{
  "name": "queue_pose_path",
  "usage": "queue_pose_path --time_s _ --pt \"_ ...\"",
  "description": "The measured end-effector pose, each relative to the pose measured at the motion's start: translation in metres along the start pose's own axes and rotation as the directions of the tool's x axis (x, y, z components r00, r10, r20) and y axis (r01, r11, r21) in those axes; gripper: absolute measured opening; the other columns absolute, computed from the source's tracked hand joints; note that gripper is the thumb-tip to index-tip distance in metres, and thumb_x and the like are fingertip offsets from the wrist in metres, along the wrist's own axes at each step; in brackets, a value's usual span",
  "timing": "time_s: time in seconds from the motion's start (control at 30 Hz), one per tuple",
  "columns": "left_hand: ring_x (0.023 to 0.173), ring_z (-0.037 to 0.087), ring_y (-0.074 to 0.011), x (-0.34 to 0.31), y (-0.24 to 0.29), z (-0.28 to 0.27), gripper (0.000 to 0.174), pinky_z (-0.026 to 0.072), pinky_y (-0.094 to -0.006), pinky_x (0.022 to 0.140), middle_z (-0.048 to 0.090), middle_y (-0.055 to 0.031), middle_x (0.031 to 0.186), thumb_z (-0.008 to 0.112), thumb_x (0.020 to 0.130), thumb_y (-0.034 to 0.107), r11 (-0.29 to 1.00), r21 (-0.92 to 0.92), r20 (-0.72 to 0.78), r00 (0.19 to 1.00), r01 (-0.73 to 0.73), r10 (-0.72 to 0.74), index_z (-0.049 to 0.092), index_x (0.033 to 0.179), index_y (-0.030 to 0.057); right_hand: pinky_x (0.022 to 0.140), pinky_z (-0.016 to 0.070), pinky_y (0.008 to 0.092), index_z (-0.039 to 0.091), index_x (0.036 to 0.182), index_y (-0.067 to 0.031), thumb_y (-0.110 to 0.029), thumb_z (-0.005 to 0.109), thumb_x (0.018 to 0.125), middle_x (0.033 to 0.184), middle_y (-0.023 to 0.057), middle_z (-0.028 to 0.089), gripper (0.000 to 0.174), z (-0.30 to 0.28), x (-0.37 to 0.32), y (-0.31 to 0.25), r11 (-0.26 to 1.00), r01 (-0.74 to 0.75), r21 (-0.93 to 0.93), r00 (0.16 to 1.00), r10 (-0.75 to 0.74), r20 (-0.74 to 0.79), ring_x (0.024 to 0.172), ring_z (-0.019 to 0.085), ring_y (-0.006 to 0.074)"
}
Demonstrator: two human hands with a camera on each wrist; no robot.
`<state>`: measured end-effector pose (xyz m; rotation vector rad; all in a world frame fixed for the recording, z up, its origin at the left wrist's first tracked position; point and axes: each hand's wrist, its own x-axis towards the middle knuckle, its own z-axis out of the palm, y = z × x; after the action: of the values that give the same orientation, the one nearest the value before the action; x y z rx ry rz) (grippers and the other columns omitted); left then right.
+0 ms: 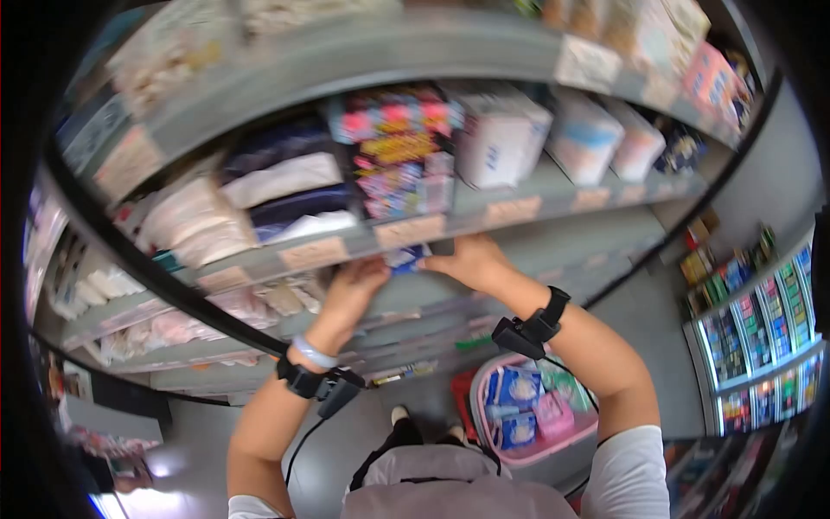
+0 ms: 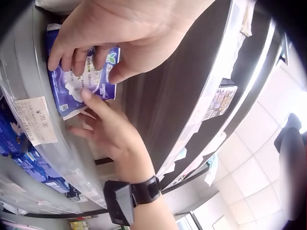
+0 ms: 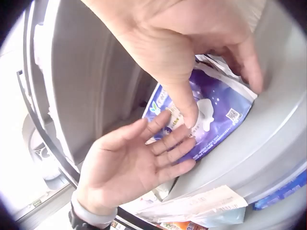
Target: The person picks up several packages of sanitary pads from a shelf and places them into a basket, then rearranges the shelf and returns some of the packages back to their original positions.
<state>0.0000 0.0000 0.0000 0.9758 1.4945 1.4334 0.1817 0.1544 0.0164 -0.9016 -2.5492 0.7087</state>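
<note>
While the head view catches just a small blue patch between the hands, the wrist views show a purple-blue, flat plastic package [image 2: 79,91] with a white printed shape and a green leaf mark. It sits at the front edge of a grey metal shelf [image 1: 536,251], above a white paper price label [image 2: 36,120] reading 20.00. The right wrist view adds a small square code near one corner of the package.

The right hand [image 3: 192,52] pinches the package, its thumb on the printed face and its other fingers over the edge. The left hand [image 3: 134,160] is open, its fingers relaxed and their tips against the printed face.

Only the head view shows the pink plastic basket [image 1: 533,455] on the grey floor [image 1: 346,432], holding blue and pink packs [image 1: 519,387].

Along the package's inner side, brown shelf surface [image 2: 153,105] runs back and gives the hands room; on the outer side, the shelf's rounded grey lip [image 2: 29,62] lies close. Another shelf tier with boxes [image 1: 501,138] stands just above the hands.
</note>
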Motion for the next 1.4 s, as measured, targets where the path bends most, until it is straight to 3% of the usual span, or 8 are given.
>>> queue_pose_path --time_s 0.23,0.37,0.47,0.67,0.8,0.93,1.17,1.4 --pt "0.115 0.046 -0.0144 -0.003 -0.012 0.025 0.039 0.0338 -0.0288 0.095 0.054 -0.0051 0.123 0.058 0.089 0.023 0.997 0.051 0.073 0.996 0.055 -0.059 0.052 0.124 0.0066 0.065 0.0511 0.0291 0.060 0.106 -0.0037 -0.014 0.069 0.077 0.092 0.0129 0.065 0.031 -0.025 -0.144 0.076 0.955 -0.020 0.295 0.879 0.158 -0.450 0.085 0.065 0.0220" --pt "0.118 0.047 -0.0204 -0.016 -0.005 0.034 0.038 0.0330 -0.0312 0.101 0.053 -0.0125 0.123 0.058 0.089 0.018 0.995 0.093 0.019 1.000 0.023 -0.024 0.052 0.121 -0.0009 0.075 0.0504 0.0324 0.060 0.105 0.0008 -0.021 0.071 0.076 0.094 0.0144 0.065 0.037 0.066 -0.241 0.206 0.736 -0.657 0.162 0.736 0.673 -0.072 0.090 0.063 0.0249" --pt "0.117 0.046 -0.0192 -0.025 -0.004 0.037 0.037 0.0323 -0.0301 0.101 0.053 -0.0107 0.124 0.057 0.089 0.017 0.994 0.109 0.010 1.000 0.027 -0.029 0.052 0.122 0.0004 0.086 0.0471 0.0381 0.054 0.114 0.0054 -0.032 0.075 0.071 0.103 0.0220 0.062 0.060 0.146 -0.307 0.265 0.741 -0.662 -0.109 0.748 0.662 -0.048 0.097 0.060 0.0345" --pt "0.121 0.044 -0.0170 -0.026 -0.010 0.035 0.037 0.0337 -0.0295 0.098 0.051 -0.0077 0.126 0.056 0.091 0.019 0.986 0.161 0.008 0.999 0.046 -0.048 0.050 0.125 0.0037 0.091 0.0442 0.0408 0.038 0.127 0.0104 -0.046 0.081 0.061 0.114 0.0292 0.056 0.097 0.191 -0.331 0.289 0.368 -0.875 0.316 0.418 0.903 0.105 0.107 0.056 0.0390" --pt "0.121 0.044 -0.0170 -0.026 -0.013 0.038 0.038 0.0338 -0.0294 0.098 0.051 -0.0076 0.126 0.056 0.092 0.020 0.975 0.218 -0.025 0.999 0.039 -0.034 0.050 0.125 0.0039 0.084 0.0490 0.0389 0.046 0.115 0.0148 -0.040 0.083 0.060 0.106 0.0282 0.059 0.086 0.190 -0.339 0.292 0.335 -0.875 0.350 0.398 0.909 0.123 0.099 0.061 0.0368" --pt "0.121 0.043 -0.0169 -0.027 -0.011 0.041 0.038 0.0331 -0.0284 0.098 0.051 -0.0075 0.126 0.056 0.092 0.021 0.970 0.242 -0.035 0.999 0.031 -0.024 0.050 0.125 0.0047 0.069 0.0568 0.0379 0.056 0.113 0.0029 -0.015 0.073 0.078 0.105 0.0130 0.064 0.043 0.152 -0.350 0.283 -0.179 -0.334 0.925 0.538 0.770 0.343 0.088 0.065 0.0240" --pt "0.094 0.055 -0.0107 -0.067 -0.014 0.087 0.017 0.0447 -0.0236 0.079 0.061 -0.0024 0.100 0.057 0.091 0.012 0.916 0.368 0.079 0.987 -0.159 0.140 0.057 0.106 0.0054 0.080 0.0549 0.0373 0.054 0.118 -0.0020 -0.015 0.074 0.078 0.108 0.0102 0.064 0.046 0.105 -0.375 0.275 -0.200 -0.424 0.883 0.408 0.829 0.383 0.093 0.065 0.0211" --pt "0.109 0.052 -0.0157 -0.099 -0.126 0.146 0.056 0.0452 -0.0290 0.089 0.054 -0.0079 0.118 0.064 0.087 0.015 0.908 0.295 0.537 0.734 0.299 -0.416 0.035 0.135 0.0069 0.093 0.0436 0.0312 0.051 0.122 0.0034 -0.027 0.072 0.080 0.116 0.0095 0.059 0.056 0.113 -0.319 0.154 -0.103 -0.583 0.806 0.703 0.434 0.564 0.107 0.056 0.0192"
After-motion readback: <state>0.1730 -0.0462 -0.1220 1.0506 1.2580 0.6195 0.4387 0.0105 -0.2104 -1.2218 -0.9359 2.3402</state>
